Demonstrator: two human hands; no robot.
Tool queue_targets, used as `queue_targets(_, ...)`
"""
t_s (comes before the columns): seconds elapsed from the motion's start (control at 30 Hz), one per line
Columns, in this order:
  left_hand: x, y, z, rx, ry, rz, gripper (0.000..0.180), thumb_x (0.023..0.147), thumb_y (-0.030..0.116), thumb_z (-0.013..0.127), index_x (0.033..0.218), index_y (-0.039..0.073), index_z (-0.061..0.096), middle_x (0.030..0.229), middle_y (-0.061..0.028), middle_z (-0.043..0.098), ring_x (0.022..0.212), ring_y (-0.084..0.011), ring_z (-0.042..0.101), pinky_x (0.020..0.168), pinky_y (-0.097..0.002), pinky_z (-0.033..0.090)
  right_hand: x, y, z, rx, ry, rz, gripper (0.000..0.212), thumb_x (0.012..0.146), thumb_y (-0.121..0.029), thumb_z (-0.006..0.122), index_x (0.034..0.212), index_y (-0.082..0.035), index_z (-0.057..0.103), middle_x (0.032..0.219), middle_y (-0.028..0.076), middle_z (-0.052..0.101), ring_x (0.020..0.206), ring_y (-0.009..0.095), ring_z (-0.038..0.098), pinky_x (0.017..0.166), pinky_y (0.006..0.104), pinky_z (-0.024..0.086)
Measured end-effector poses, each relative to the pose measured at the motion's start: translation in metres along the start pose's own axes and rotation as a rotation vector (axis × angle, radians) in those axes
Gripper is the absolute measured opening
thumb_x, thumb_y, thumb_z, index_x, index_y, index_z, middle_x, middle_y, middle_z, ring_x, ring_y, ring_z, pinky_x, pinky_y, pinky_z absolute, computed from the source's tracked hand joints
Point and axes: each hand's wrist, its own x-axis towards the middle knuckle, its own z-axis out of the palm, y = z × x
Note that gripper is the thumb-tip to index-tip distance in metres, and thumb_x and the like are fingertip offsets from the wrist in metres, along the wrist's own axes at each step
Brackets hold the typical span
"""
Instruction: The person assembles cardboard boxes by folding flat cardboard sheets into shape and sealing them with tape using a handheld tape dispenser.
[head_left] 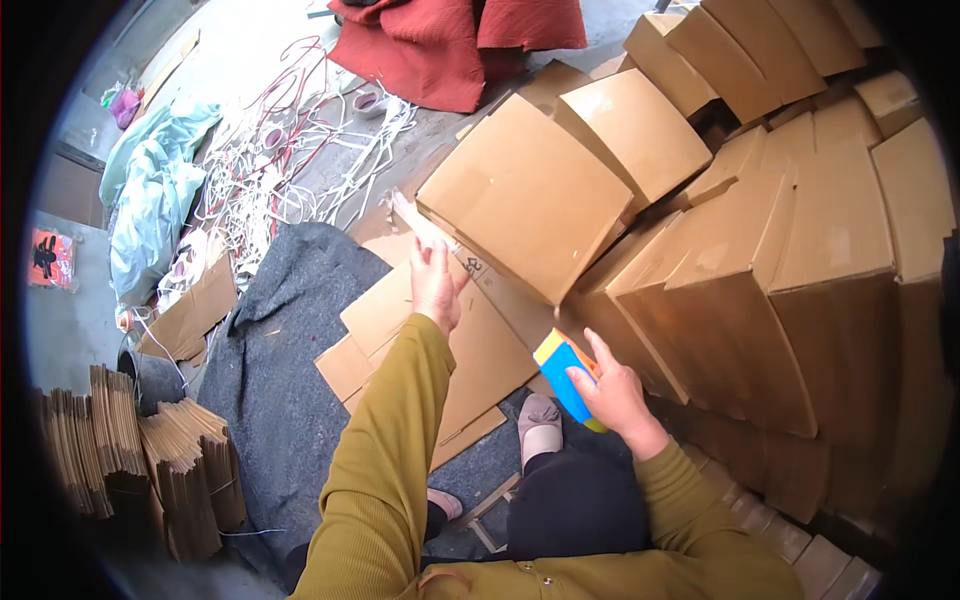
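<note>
My left hand (435, 288) is raised over a flat folded carton (490, 345), its fingers stretched up and thumb apart. Its fingertips are close to a pale shiny strip (418, 220) along the near left edge of a closed cardboard box (525, 190). I cannot tell whether they touch it. In my right hand (615, 400) is a blue, orange and yellow tool that looks like a tape dispenser (570, 375). The tool is tilted, its yellow end just below the box's near corner. My fingers partly cover its orange side.
Stacked cardboard boxes (730, 280) crowd the right side. A dark grey blanket (290, 310) spreads under the flat carton. Tangled white and red straps (270, 180) lie at far left, beside pale blue plastic sheeting (155, 190). Folded cartons (180, 450) stand at lower left; red cloth (440, 50) is at the back.
</note>
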Motion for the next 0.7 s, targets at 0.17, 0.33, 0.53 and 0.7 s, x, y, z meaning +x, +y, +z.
queue_targets(0.17,0.014,-0.03,0.037,0.119,-0.134,-0.054,0.096,0.089,0.051,0.066,0.159,0.022,0.006,0.164,-0.0039,0.012,0.147,-0.0282,0.022,0.105,-0.0569,0.033,-0.011,0.055,0.038,0.066,-0.167,0.078,0.063,0.089,-0.042,0.063,0.142,-0.012,0.047,0.098,0.026,0.069,0.093,0.044,0.066,0.081,0.0486,0.052)
queue_targets(0.33,0.026,-0.008,0.047,0.333,-0.331,-0.023,0.094,0.087,0.031,0.072,0.157,0.01,0.012,0.163,-0.0149,0.017,0.137,-0.0316,0.041,0.099,-0.0452,0.045,-0.008,0.071,0.059,0.062,-0.265,0.104,0.061,0.09,-0.045,0.061,0.14,-0.012,0.049,0.098,0.026,0.069,0.092,0.044,0.066,0.081,0.0491,0.052)
queue_targets(0.53,0.002,-0.034,0.074,0.377,-0.292,0.074,0.081,0.093,0.02,0.066,0.154,0.001,0.016,0.153,-0.0243,0.033,0.129,-0.0278,0.051,0.1,-0.0371,0.048,0.012,0.06,0.066,0.033,-0.248,0.035,0.056,0.09,-0.043,0.061,0.135,-0.01,0.052,0.099,0.024,0.069,0.092,0.043,0.066,0.081,0.0505,0.052)
queue_targets(0.7,-0.04,-0.069,0.071,0.618,-0.167,0.161,0.032,0.092,0.031,0.071,0.087,0.004,0.056,0.082,-0.0008,0.057,0.074,-0.0086,0.055,0.06,-0.0262,0.049,0.016,0.055,0.061,0.063,-0.247,0.038,0.051,0.09,-0.038,0.063,0.134,-0.012,0.054,0.106,0.02,0.069,0.097,0.041,0.066,0.082,0.0479,0.053)
